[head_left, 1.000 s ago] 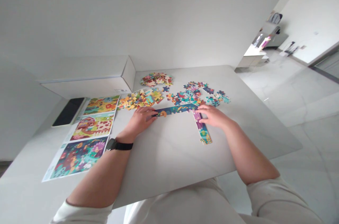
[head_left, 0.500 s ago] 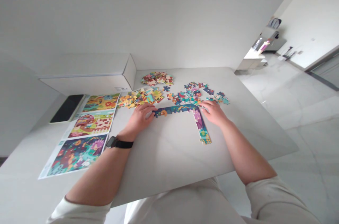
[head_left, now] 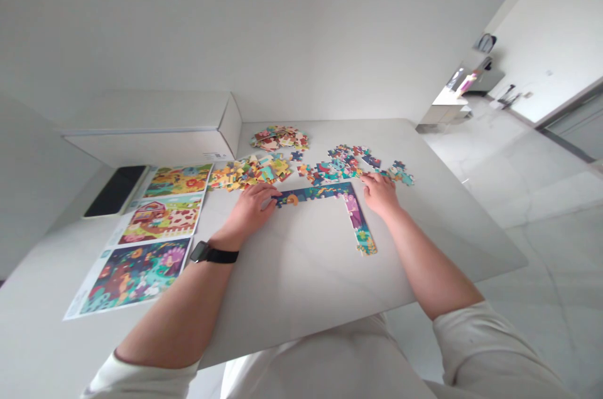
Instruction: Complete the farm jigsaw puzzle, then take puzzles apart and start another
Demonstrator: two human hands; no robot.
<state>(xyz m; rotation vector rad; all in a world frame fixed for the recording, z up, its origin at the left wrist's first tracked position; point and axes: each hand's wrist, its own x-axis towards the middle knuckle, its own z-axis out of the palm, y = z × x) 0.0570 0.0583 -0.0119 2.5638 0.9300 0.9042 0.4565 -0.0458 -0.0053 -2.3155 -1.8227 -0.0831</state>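
An L-shaped run of joined jigsaw pieces [head_left: 315, 193] lies on the pale stone table [head_left: 301, 279], its long arm dark teal and its short arm purple and green. My left hand [head_left: 249, 208] rests flat with its fingertips against the left end of that run, holding nothing. My right hand [head_left: 380, 193] lies above the corner, its fingertips at the edge of a scatter of loose teal and red pieces [head_left: 342, 166]. Nothing shows in its grip. A black watch [head_left: 211, 254] circles my left wrist.
A yellow pile of pieces [head_left: 249, 174] and a mixed pile [head_left: 279, 139] lie further out. Several printed picture sheets [head_left: 162, 220] run along the left, beside a black phone [head_left: 115, 190] and a white box [head_left: 151, 129]. The table edge drops to a tiled floor on the right.
My right hand has moved off the corner of the joined run, up and right, to the loose pieces. My left hand stays at the run's left end. The view has shifted slightly.
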